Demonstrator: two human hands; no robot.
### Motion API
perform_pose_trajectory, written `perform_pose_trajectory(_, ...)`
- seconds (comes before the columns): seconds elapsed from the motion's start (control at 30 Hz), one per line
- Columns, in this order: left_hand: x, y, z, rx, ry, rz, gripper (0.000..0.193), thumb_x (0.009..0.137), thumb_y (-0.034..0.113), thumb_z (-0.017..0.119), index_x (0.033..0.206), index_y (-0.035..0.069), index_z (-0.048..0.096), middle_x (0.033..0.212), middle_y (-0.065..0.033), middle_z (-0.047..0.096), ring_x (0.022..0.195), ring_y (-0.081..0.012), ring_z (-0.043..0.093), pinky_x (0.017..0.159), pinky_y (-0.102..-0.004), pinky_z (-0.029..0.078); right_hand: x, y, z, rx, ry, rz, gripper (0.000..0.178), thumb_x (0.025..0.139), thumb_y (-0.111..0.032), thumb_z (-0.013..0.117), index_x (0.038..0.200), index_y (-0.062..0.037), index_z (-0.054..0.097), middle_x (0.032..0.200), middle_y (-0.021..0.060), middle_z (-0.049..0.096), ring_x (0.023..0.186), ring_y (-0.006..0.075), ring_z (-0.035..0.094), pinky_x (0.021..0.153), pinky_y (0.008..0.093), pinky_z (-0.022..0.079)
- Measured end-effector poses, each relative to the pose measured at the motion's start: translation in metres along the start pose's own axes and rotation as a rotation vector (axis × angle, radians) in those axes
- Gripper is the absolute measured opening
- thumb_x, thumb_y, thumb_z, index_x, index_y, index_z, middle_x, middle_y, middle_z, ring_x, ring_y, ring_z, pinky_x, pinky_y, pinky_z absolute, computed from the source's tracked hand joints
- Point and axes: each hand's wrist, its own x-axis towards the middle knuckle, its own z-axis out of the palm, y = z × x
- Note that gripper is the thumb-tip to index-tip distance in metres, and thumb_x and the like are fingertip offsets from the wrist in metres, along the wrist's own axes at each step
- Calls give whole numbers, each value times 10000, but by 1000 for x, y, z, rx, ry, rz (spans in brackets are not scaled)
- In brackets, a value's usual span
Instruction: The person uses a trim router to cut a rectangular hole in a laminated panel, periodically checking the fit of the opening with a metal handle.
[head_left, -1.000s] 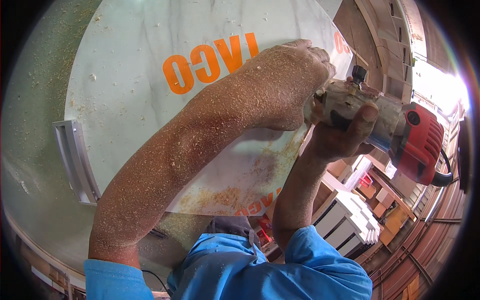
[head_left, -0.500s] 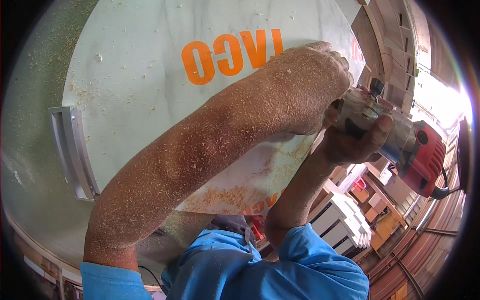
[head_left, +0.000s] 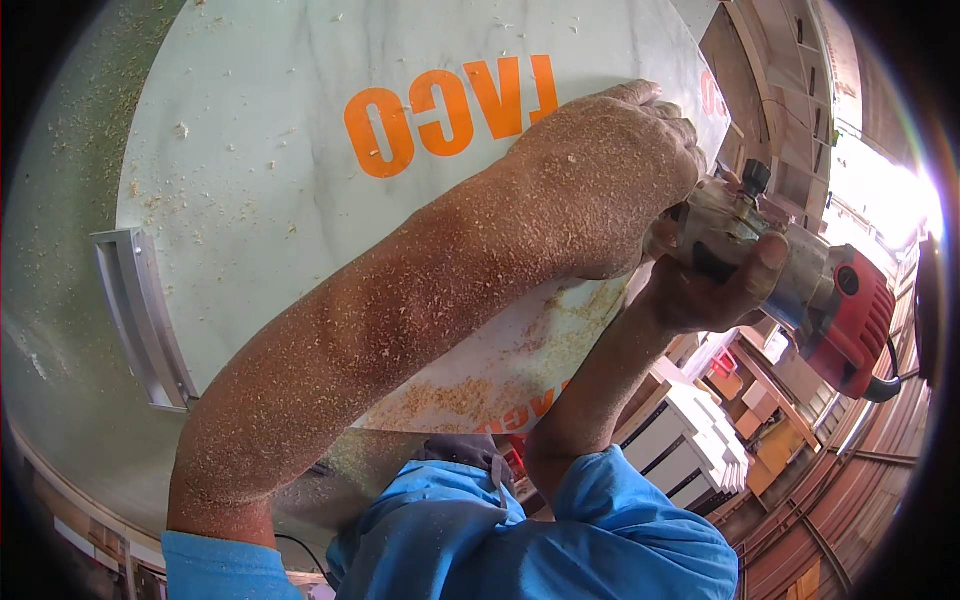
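Note:
A trim router (head_left: 735, 240), with a worn metal body and a red motor cap, lies sideways against the right edge of a pale marble-patterned panel (head_left: 250, 140). My right hand (head_left: 715, 285) is wrapped round its body from below, thumb across the metal. Across the panel reaches my left arm, coated in wood dust. My left hand (head_left: 630, 150) bends over the panel's edge and closes against the router's base end; its fingertips are partly hidden. The cutting bit is out of sight. Large orange lettering (head_left: 450, 110) marks the panel's face.
A metal handle-like profile (head_left: 145, 315) stands at the panel's left edge. Wood shavings (head_left: 450, 395) are scattered over the panel and the greenish surface (head_left: 60, 270) under it. White stacked boards (head_left: 685, 445) stand at lower right. A black cord (head_left: 893, 355) leaves the router.
The panel and the metal profile have shifted slightly left and down in view. Both hands keep their hold, and the router has barely moved.

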Motion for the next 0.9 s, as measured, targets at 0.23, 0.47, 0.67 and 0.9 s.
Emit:
perform_pose_trajectory(0.23, 3, -2, 1, 30, 18, 58, 559, 623, -28, 694, 1180, -53, 651, 1165, -230, 655, 1249, -391, 567, 1220, -430, 326, 2, 3, 2, 10, 70, -61, 618, 860, -336, 730, 1218, 130, 540, 1038, 244, 678, 813, 298, 738, 676, 417, 673)
perform_pose_trajectory(0.47, 2, -2, 3, 128, 41, 86, 408, 794, 183, 799, 1119, -45, 708, 1153, -188, 700, 1193, -275, 644, 1176, -386, 381, 1, 2, -7, 67, -27, 21, 646, 859, -345, 757, 1260, 105, 523, 1062, 235, 672, 838, 302, 730, 681, 417, 665)
perform_pose_trajectory(0.67, 3, -1, 3, 140, -5, 83, 426, 780, 142, 790, 1149, -47, 692, 1196, -189, 688, 1231, -270, 626, 1193, -381, 362, -1, 1, -2, 9, 36, -47, 634, 861, -346, 760, 1268, 84, 532, 1054, 221, 674, 822, 301, 721, 676, 412, 649)
perform_pose_trajectory(0.9, 3, 0, 6, 148, 36, 95, 446, 797, 147, 761, 1185, -53, 670, 1220, -189, 685, 1240, -266, 625, 1199, -379, 353, 8, 7, -24, 59, -124, 28, 620, 870, -358, 749, 1254, 83, 541, 1048, 222, 679, 827, 296, 718, 669, 402, 627)
